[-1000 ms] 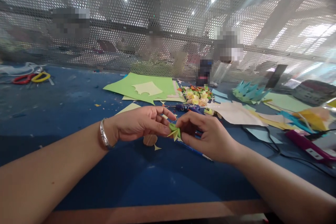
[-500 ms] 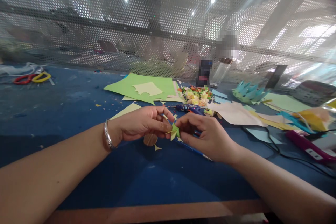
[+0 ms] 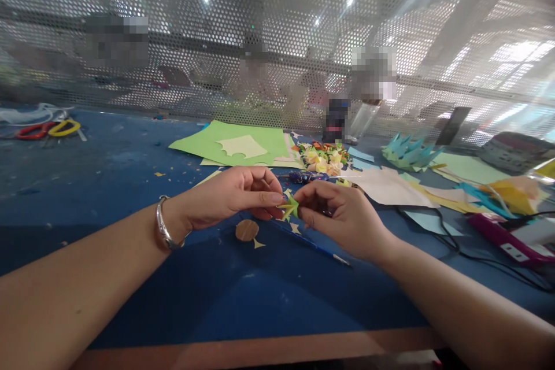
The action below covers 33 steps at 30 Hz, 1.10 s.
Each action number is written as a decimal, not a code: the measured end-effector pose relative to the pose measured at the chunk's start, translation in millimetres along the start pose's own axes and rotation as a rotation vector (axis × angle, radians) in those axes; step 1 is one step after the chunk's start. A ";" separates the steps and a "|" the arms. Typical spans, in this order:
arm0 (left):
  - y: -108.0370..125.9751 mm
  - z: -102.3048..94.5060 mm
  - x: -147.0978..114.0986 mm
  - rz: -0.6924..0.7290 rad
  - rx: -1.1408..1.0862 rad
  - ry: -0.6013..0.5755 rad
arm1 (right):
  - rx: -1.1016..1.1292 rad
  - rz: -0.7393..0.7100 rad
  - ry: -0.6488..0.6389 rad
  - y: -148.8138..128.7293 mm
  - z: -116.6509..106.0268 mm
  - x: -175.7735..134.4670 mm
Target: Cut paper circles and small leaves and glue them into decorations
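Between my two hands, above the blue table, is a small folded paper flower (image 3: 291,208) in green and yellow. My left hand (image 3: 243,196), with a silver bangle at the wrist, pinches its yellow side between thumb and fingers. The green side is held in the fingertips of my right hand (image 3: 336,214). Just below my left hand lies a round wooden disc (image 3: 247,230), with a pale paper scrap (image 3: 259,244) at its edge. A blue paintbrush (image 3: 323,250) lies slantwise under my right hand.
Green paper sheets (image 3: 197,141) lie beyond my hands, beside a heap of small paper flowers (image 3: 325,157). Scissors (image 3: 34,130) are at far left. Pale paper (image 3: 390,186), a purple power strip (image 3: 498,237) and a black cable (image 3: 472,263) occupy the right. A perforated metal screen (image 3: 286,29) stands behind.
My left hand has shifted slightly left and up, uncovering more of the wooden disc. The paper flower has turned a little and moved slightly right, still between both hands.
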<state>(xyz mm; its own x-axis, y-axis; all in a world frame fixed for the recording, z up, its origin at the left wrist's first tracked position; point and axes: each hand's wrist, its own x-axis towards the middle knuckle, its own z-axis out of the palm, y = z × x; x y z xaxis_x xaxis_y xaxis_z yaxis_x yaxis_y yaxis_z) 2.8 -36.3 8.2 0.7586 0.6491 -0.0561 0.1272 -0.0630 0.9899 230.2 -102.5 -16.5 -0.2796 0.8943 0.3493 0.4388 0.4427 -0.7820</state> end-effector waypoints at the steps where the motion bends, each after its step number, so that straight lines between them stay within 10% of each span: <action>1: 0.5 -0.1 -0.3 0.001 0.006 -0.008 | -0.006 -0.001 0.005 -0.3 -0.3 0.4; 33: -1.1 2.5 0.7 -0.096 -0.015 -0.003 | -0.046 -0.005 -0.101 0.4 0.2 0.7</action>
<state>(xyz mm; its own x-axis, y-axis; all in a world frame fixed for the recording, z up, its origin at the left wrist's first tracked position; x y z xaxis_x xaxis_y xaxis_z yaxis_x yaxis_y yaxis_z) 4.8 -37.7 6.8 0.7453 0.6493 -0.1516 0.1905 0.0106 0.9816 230.0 -101.7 -16.6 -0.3656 0.8819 0.2975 0.4756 0.4518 -0.7548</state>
